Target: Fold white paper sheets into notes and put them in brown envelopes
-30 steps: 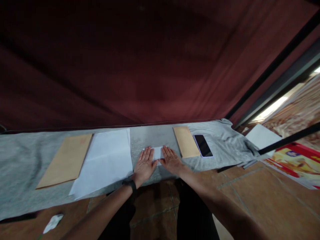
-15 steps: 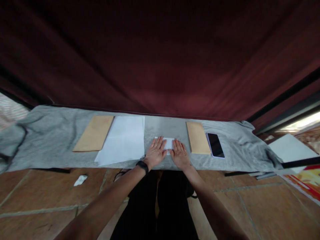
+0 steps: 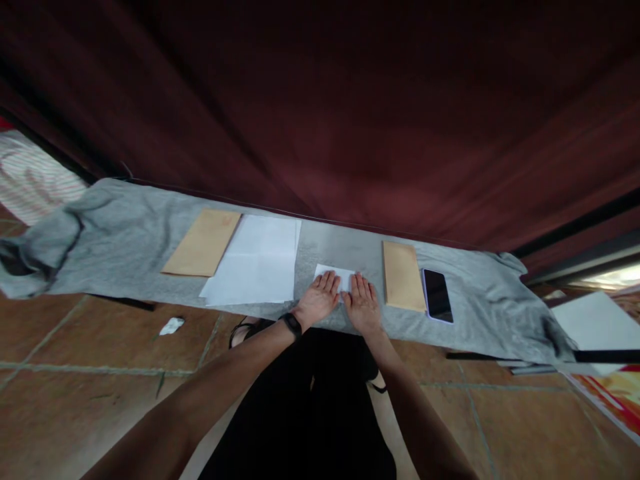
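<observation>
A small folded piece of white paper (image 3: 345, 277) lies on the grey cloth, partly covered by both hands. My left hand (image 3: 320, 298), with a black band on its wrist, rests flat on the paper's left part. On its right part lies my right hand (image 3: 363, 303), flat too, fingers pointing away from me. Left of my hands is a stack of white paper sheets (image 3: 260, 260). Closest to my right hand is a brown envelope (image 3: 403, 275). What lies beneath the palms is hidden.
A second brown envelope (image 3: 204, 243) touches the sheets' left side. A phone (image 3: 439, 295) lies beside the right envelope. Grey cloth (image 3: 485, 300) covers the narrow bench, with a dark red curtain (image 3: 320, 120) behind it. A crumpled white scrap (image 3: 172, 326) is on the tiled floor.
The view has tilted, so the bench now slopes down to the right. Both hands stay flat on the paper, the left shifted slightly; more of the paper's far left corner shows.
</observation>
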`<move>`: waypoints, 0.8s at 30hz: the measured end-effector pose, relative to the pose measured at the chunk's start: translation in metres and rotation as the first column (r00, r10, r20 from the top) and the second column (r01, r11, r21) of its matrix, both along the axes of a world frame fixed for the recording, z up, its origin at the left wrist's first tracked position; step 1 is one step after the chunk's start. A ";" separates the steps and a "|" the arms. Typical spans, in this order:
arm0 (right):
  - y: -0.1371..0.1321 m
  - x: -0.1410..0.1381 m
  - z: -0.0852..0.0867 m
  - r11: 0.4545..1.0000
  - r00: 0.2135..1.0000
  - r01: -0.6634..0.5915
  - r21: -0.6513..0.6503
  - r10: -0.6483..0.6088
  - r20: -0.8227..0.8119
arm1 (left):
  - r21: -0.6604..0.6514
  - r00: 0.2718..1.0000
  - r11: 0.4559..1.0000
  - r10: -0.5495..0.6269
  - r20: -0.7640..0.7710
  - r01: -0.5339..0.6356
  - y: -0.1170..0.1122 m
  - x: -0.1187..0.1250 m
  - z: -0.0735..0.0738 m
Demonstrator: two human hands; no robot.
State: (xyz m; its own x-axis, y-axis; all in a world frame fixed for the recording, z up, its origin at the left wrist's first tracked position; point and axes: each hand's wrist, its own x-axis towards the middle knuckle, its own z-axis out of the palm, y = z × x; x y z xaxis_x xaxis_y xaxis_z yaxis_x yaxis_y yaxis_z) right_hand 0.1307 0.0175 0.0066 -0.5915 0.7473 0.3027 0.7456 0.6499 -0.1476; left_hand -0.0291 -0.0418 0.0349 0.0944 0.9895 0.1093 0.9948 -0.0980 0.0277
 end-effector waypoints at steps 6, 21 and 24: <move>0.000 0.002 -0.001 1.000 0.999 -0.016 0.002 0.016 -0.031 | -0.023 1.000 1.000 0.000 -0.002 0.000 -0.001 0.000 0.000; -0.004 0.000 0.006 1.000 0.998 -0.006 -0.004 0.006 -0.063 | 0.026 0.999 0.999 0.017 0.048 -0.018 -0.002 -0.002 -0.003; -0.005 0.000 0.009 1.000 0.999 0.015 -0.002 -0.015 -0.046 | 0.086 0.995 0.995 0.038 0.093 -0.046 -0.005 -0.006 -0.005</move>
